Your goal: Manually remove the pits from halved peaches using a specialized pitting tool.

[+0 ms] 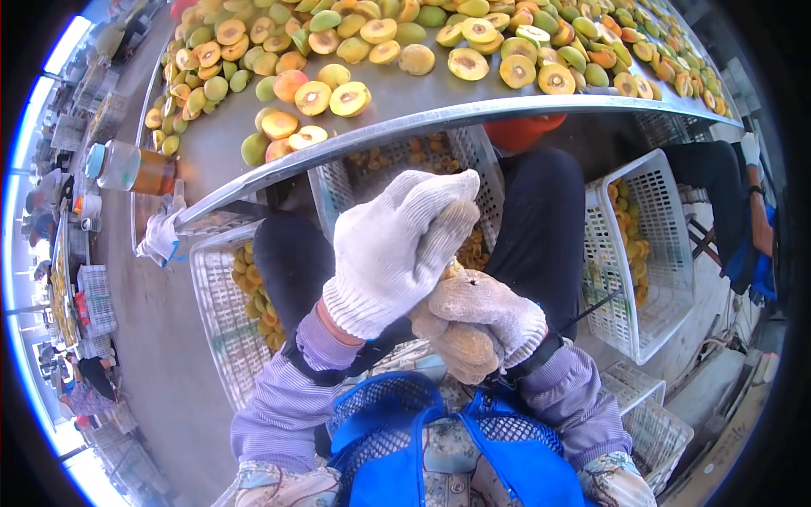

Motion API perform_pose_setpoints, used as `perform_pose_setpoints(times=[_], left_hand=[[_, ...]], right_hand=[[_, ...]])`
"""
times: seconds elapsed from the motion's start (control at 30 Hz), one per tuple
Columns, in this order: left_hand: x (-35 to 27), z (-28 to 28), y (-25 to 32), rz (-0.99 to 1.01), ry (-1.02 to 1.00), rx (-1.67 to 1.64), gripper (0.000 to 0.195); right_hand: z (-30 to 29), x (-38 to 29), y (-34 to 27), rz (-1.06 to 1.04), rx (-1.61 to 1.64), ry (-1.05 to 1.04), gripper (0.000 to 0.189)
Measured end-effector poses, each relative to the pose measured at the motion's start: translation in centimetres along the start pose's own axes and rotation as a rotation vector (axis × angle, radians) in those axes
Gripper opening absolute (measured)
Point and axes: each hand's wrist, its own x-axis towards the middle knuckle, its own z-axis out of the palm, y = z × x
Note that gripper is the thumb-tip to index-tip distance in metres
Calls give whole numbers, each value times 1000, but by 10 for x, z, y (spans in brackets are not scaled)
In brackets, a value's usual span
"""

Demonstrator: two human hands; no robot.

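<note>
Both of my hands wear knitted work gloves and meet above my lap. My left hand [399, 247] is curled with the fingers together; whether it grips anything is hidden. Just below it, my right hand [488, 317] is closed, its glove stained brown. A small yellow-orange piece of fruit [451, 269] shows at the top of the right hand's grip, mostly covered by the gloves. Beneath my hands, between my knees, stands a plastic crate [491, 184] with cut fruit inside. Halved peaches [469, 64], many with stones showing, lie on the metal table [405, 95] before me.
The table's raised metal rim [443, 119] curves above my knees. Slatted crates of fruit stand left [212, 317] and right [671, 253]. A lidded jar [136, 168] and a white cloth item [161, 231] are at the table's left end. Another person's leg [703, 177] is at right.
</note>
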Motion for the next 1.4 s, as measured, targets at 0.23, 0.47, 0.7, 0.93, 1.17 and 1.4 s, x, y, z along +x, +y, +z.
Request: perform_pose_setpoints(times=[0.23, 0.47, 0.7, 0.93, 1.17, 1.4], left_hand=[[-3, 7, -11, -206, -67, 9, 20], [-1, -4, -7, -46, -93, -200, 26], [1, -3, -5, -549, -183, -703, 29], [-8, -2, -6, -288, -157, -402, 31], [-19, 5, -11, -304, -70, -867, 43], [-32, 16, -1, -546, 69, -1257, 52]], right_hand=[[-2, 1, -7, 44, 1, -1, 32], [-5, 2, -2, 31, 136, -106, 35], [-10, 5, -1, 69, 213, -197, 35], [-7, 6, 1, 100, 215, -276, 36], [2, 4, 2, 138, 135, -197, 40], [4, 1, 1, 190, 68, -225, 38]])
